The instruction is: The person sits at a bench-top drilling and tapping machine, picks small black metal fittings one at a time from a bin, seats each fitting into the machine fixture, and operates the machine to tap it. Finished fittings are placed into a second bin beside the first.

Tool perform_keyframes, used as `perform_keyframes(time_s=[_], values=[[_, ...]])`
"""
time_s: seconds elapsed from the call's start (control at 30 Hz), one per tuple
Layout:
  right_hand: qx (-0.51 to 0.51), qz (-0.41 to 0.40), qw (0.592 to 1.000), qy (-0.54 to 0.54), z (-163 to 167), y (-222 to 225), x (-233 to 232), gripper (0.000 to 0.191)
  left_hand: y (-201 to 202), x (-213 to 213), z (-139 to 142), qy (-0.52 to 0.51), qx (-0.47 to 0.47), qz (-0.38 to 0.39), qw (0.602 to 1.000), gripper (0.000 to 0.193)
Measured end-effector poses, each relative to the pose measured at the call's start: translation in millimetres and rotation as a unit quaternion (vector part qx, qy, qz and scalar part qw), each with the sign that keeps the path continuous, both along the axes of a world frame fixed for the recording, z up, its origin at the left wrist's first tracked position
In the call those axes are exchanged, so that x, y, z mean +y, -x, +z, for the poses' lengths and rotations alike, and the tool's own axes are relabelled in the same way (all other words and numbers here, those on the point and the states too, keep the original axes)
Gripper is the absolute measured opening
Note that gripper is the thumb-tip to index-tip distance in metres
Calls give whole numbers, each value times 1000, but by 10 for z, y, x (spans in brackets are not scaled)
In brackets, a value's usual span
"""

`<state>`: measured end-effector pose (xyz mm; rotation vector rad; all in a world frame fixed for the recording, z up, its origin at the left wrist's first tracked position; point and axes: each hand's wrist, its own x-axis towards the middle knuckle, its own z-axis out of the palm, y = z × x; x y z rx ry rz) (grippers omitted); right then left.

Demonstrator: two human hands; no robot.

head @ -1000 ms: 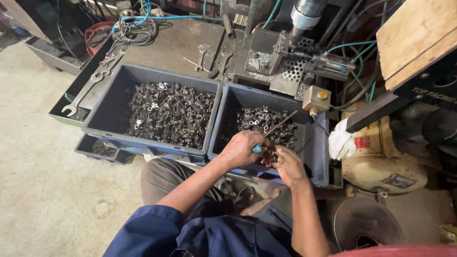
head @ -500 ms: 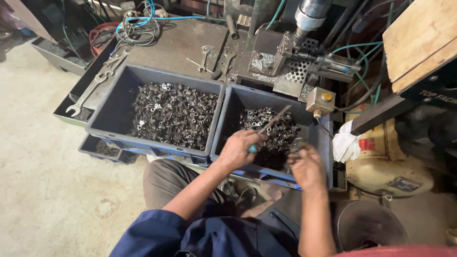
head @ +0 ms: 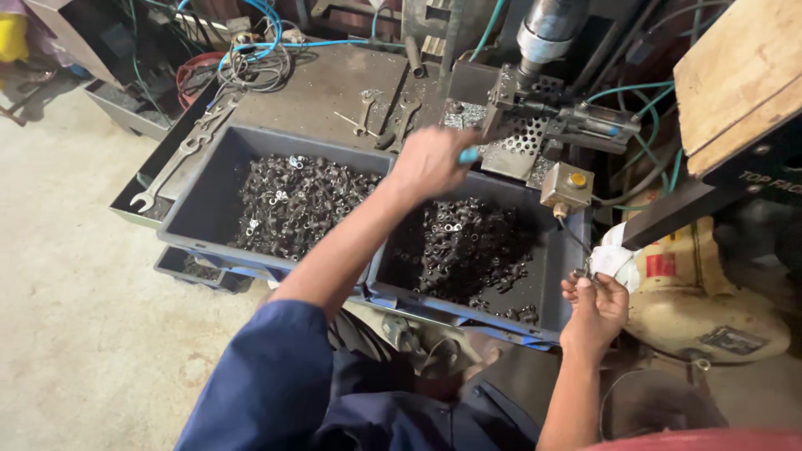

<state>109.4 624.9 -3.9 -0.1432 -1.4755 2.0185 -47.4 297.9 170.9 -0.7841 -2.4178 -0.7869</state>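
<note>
The left hand (head: 430, 163), which a second ago sits low over the near edge of the right-hand bin (head: 551, 288), now reaches up to the upper middle of the frame, beside the perforated plate (head: 522, 142) of the machine, gripping a blue-handled tool (head: 468, 155). The right hand (head: 595, 305) leaves the bin and sits at its right rim, lower right of the frame, pinching a few small metal pieces (head: 583, 273).

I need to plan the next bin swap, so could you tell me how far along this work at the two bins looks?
Looks midway. The left bin holds a deep heap of small dark metal parts; the right bin has a thinner layer. The left hand holds a blue-handled tool up at the perforated fixture; the right hand pinches a few small parts at the right bin's corner. Many parts remain in both bins.
</note>
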Motion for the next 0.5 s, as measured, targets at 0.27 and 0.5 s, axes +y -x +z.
perform_keyframes(time_s=[0.27, 0.5], values=[[-15, 13, 999, -33, -30, -1, 36, 16, 813, 597, 488, 199, 18, 59, 978, 15], [-20, 18, 999, -30, -62, -28, 43, 15, 930, 689, 459, 148, 35, 38, 988, 13]])
